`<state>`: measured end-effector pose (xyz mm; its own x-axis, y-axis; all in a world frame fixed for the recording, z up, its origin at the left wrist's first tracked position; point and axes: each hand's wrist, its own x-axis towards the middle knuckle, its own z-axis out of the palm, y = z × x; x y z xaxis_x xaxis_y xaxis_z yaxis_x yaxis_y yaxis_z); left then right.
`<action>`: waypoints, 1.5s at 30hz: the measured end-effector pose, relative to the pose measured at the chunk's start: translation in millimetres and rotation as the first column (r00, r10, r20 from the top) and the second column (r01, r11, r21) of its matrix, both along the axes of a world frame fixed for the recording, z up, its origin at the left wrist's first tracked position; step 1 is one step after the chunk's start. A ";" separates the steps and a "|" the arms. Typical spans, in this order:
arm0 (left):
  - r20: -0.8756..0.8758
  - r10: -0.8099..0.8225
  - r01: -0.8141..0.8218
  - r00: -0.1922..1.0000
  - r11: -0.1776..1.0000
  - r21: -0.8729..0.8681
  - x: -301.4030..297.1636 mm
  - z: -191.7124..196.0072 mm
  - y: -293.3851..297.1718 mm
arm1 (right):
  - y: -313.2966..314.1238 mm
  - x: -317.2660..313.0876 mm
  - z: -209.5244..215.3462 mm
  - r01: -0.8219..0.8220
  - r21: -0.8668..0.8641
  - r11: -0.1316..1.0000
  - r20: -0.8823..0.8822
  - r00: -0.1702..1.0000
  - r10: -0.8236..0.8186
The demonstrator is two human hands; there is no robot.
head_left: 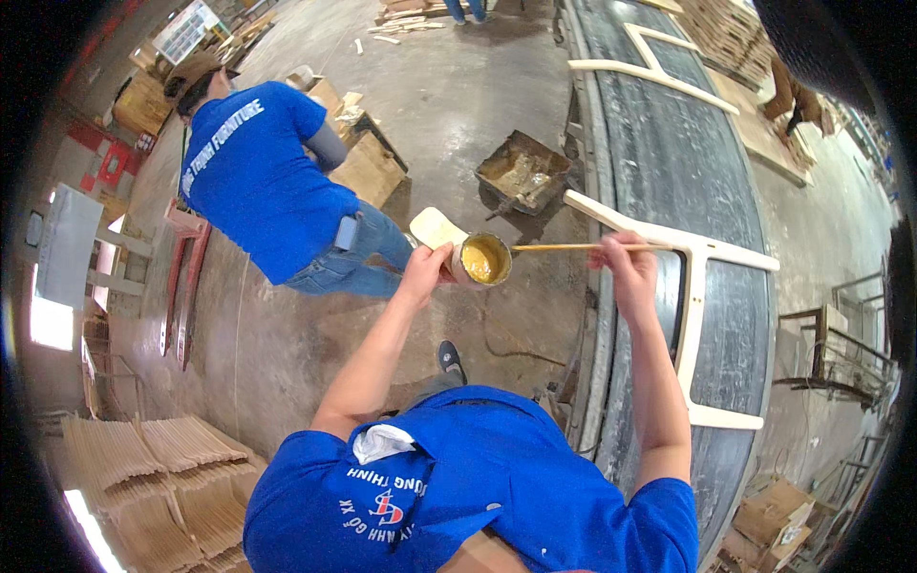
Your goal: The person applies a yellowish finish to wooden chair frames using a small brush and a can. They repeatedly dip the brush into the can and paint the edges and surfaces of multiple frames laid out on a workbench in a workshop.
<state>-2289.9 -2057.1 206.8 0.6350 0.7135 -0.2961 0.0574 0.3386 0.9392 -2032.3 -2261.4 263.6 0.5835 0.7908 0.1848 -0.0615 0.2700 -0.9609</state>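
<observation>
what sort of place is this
Probably a woodworking shop, perhaps for furniture: pale wooden frames lie on a long dark surface, wooden pieces are stacked at lower left, and the left hand holds an open can of something yellowish.

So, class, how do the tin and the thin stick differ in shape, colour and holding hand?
Shape: the tin is round and wide-mouthed; the thin stick is long and narrow.
Colour: the tin looks dull grey outside, the thin stick orange-tan.
Hand: the left hand holds the tin, the right hand the thin stick.
Shared: one person holds both.
</observation>
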 end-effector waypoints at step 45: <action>-0.277 0.627 -0.497 0.728 0.761 0.417 -736.9 99.7 39.7 | 362.5 -711.3 105.6 -0.909 -0.412 -0.057 0.752 -0.375 0.542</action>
<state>-3026.8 -2017.4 306.5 -0.0326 0.9903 -0.1352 0.3169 0.1385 0.9383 -2743.5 -1898.9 369.3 -0.9712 0.1165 0.2081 -0.0489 0.7568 -0.6518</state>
